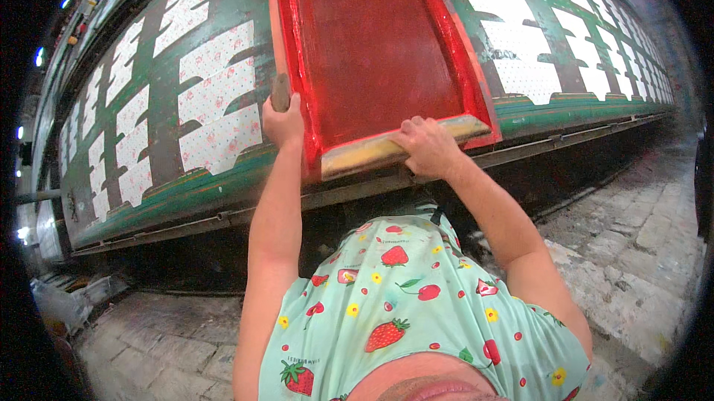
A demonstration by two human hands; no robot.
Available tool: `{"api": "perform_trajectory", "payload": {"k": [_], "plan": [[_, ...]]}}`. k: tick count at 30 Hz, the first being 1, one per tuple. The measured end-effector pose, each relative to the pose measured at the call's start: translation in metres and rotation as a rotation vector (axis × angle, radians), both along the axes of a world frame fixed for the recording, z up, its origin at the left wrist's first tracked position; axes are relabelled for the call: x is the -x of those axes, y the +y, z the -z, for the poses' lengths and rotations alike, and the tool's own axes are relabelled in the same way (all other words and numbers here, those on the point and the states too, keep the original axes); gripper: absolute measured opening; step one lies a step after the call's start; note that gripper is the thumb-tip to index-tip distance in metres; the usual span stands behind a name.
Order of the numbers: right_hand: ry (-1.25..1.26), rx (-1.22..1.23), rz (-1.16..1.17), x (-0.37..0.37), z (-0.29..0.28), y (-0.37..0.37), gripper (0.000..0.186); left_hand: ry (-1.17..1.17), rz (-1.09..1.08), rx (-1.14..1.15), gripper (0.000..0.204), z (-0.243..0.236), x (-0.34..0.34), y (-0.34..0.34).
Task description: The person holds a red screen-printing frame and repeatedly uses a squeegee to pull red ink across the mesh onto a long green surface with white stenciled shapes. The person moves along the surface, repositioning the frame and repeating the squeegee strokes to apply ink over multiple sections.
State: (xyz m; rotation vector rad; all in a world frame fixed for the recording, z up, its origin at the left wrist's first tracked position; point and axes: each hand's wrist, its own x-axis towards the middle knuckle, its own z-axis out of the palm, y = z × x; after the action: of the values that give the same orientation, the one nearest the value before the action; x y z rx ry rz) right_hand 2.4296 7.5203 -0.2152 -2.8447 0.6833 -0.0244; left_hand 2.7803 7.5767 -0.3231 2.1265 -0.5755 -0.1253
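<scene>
A screen-printing frame with a dark red mesh and wet red ink along its inner edges lies on a long green table. My left hand is closed round a short, worn handle at the frame's left side. Along the frame's near end rests a long squeegee with a yellowish, ink-stained bar. My right hand grips that bar right of its middle, fingers over the top. The squeegee's blade is hidden from this view.
White cut fabric pieces with small printed patterns lie in rows left of the frame. More white pieces run along the right. A metal rail edges the table's near side. Below is a worn paved floor.
</scene>
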Motion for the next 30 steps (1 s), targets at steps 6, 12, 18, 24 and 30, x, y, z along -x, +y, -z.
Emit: {"api": "perform_trajectory", "payload": {"k": [6, 12, 18, 24, 30], "plan": [[-0.195, -0.122, -0.073, 0.040, 0.005, -0.004, 0.057, -0.017, -0.070, -0.141, 0.056, 0.003, -0.006, -0.005], [-0.461, -0.116, 0.202, 0.135, 0.015, -0.079, 0.039, -0.071, -0.073, -0.193, 0.050, 0.002, -0.006, -0.005], [-0.495, -0.082, 0.571, 0.171, 0.031, -0.151, 0.051, -0.103, -0.106, -0.152, 0.045, 0.007, -0.008, -0.008], [-0.338, -0.266, 0.666, 0.152, 0.042, -0.174, 0.089, -0.111, -0.067, -0.155, 0.037, 0.000, -0.004, -0.006], [-0.330, -0.181, 0.712, 0.136, 0.046, -0.180, 0.083, -0.047, -0.052, -0.103, 0.035, 0.001, -0.002, -0.005]]}}
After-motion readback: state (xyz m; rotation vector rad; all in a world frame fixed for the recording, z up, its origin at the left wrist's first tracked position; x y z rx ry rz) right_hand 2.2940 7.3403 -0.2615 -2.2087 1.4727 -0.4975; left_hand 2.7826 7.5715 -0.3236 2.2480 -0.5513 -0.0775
